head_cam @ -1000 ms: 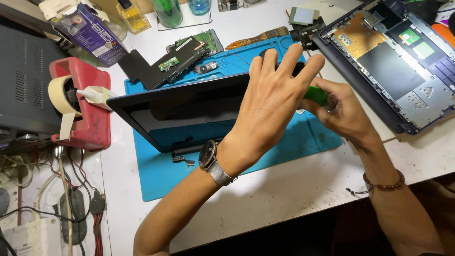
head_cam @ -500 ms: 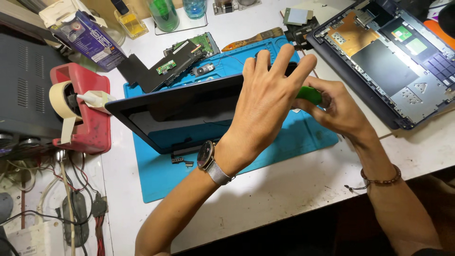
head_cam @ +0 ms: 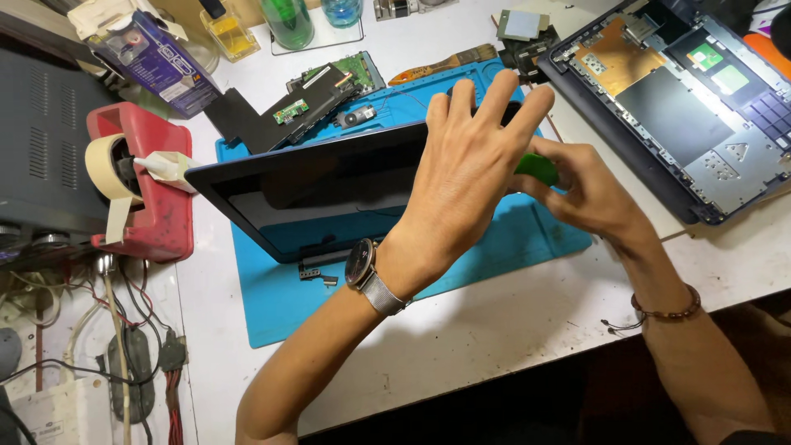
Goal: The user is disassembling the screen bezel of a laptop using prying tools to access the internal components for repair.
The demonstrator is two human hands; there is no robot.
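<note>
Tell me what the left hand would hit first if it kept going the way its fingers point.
The left hand points up and away over the laptop screen. Beyond its fingertips, the brush looks first in line, though depth is unclear.

Left hand (head_cam: pixel 465 177) has shifted slightly left along the top edge of the tilted laptop screen panel (head_cam: pixel 329 194), fingers now closer together than a second ago. Right hand (head_cam: pixel 589 198) has moved left with the green tool (head_cam: pixel 537 169), which now shows less, mostly hidden behind the left hand.
</note>
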